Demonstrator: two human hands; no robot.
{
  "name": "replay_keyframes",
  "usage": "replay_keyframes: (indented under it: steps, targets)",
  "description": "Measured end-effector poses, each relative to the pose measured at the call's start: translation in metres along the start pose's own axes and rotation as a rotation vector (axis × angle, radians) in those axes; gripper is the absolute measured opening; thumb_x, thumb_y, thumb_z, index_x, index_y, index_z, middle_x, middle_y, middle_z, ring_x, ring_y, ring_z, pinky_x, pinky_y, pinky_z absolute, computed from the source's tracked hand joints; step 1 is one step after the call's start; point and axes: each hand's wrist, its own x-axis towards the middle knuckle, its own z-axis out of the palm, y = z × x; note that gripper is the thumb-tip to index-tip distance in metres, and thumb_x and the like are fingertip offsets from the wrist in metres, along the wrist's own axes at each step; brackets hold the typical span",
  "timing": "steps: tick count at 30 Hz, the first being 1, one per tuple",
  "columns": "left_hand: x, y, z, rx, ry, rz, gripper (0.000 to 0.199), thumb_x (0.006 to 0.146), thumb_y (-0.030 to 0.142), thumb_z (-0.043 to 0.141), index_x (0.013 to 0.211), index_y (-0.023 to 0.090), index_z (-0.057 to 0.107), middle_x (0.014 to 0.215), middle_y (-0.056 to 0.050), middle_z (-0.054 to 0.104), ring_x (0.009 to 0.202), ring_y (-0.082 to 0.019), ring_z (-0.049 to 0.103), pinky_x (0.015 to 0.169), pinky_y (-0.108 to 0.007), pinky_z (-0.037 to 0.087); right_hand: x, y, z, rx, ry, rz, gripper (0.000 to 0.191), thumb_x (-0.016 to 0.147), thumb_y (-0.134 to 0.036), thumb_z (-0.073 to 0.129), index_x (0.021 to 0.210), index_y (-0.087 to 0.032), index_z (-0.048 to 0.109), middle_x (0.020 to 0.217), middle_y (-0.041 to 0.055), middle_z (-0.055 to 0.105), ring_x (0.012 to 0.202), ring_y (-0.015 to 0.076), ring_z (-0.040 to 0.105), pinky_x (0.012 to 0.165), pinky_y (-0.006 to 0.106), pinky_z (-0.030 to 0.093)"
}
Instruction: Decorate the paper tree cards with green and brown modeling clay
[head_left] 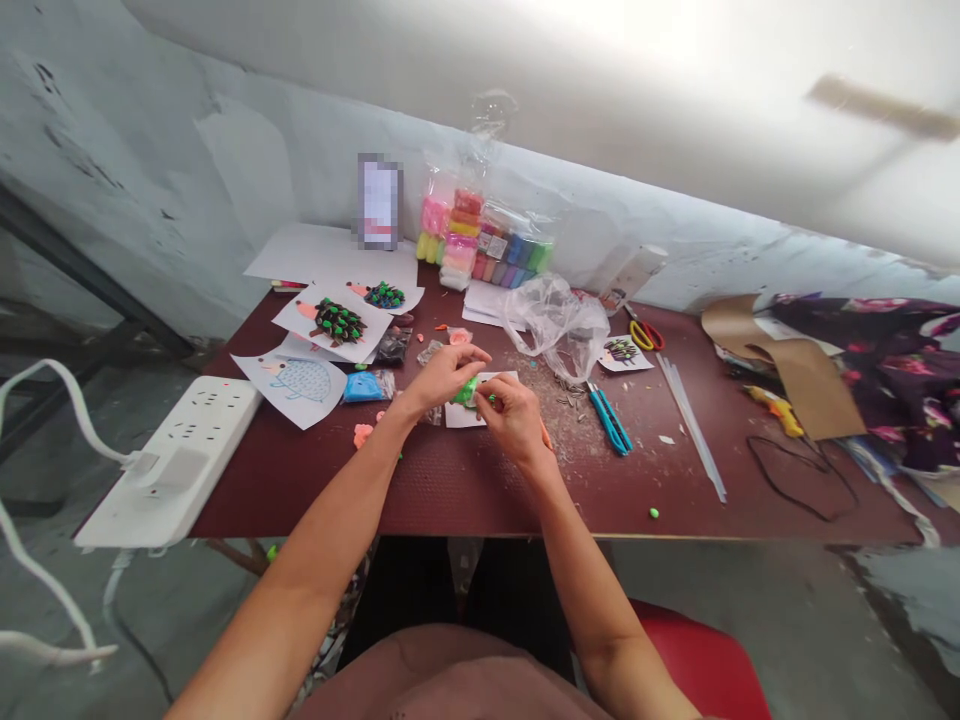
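Observation:
My left hand (448, 378) reaches over a small green modelling-clay packet (465, 392), its fingers stretched out and its thumb close to the packet. My right hand (514, 412) is closed in a pinch right beside the packet; what lies between its fingertips is too small to make out. Under both hands is a white paper card (459, 417), mostly covered by them, with small green bits on it. Left of my left wrist lie a blue clay packet (363, 387) and a lump of orange-pink clay (362, 435).
Finished hedgehog pictures (337, 322) lie at the left, near a power strip (196, 440). Clay packs (495, 245) and a clear plastic bag (559, 320) stand behind. On the right are teal-handled pliers (611, 422), scissors (646, 335), glue sticks (691, 425) and a yellow glue gun (776, 408).

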Motion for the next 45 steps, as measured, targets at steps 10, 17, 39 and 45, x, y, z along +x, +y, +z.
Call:
replay_keyframes:
  steps: [10,17,39,45]
  targets:
    - [0.004,-0.010,-0.011,-0.121,0.091,-0.012,0.022,0.085,0.030,0.063,0.095,0.015,0.075,0.105,-0.010,0.075,0.100,-0.021,0.068,0.091,-0.034,0.053,0.002,0.009,-0.020,0.817,0.071,0.369,0.021,0.076,-0.040,0.066,0.072,-0.022,0.058,0.056,-0.0074,0.043,0.047,0.0069,0.026,0.047,0.023,0.023]
    - [0.005,-0.010,-0.016,-0.147,0.132,-0.023,0.020,0.088,0.030,0.063,0.093,0.016,0.076,0.113,-0.011,0.075,0.109,-0.022,0.067,0.102,-0.039,0.049,-0.011,0.034,-0.031,0.532,0.172,0.468,0.029,0.073,-0.038,0.063,0.093,-0.018,0.069,0.079,0.0025,0.070,0.051,0.0079,0.040,0.048,0.023,0.032]
    - [0.005,-0.008,-0.022,-0.136,0.225,-0.089,0.017,0.086,0.025,0.067,0.091,0.014,0.079,0.102,-0.012,0.079,0.094,-0.021,0.073,0.088,-0.035,0.057,-0.024,0.055,-0.023,0.301,0.129,0.451,0.036,0.075,-0.051,0.066,0.085,-0.017,0.073,0.074,0.0060,0.073,0.051,0.0134,0.053,0.052,0.027,0.041]
    - [0.005,-0.009,-0.022,-0.129,0.224,-0.085,0.019,0.086,0.031,0.069,0.089,0.015,0.079,0.101,-0.011,0.079,0.098,-0.023,0.072,0.092,-0.037,0.056,-0.023,0.059,-0.022,0.274,0.132,0.473,0.038,0.070,-0.048,0.070,0.091,-0.016,0.077,0.069,0.0041,0.070,0.056,0.0153,0.054,0.055,0.029,0.043]
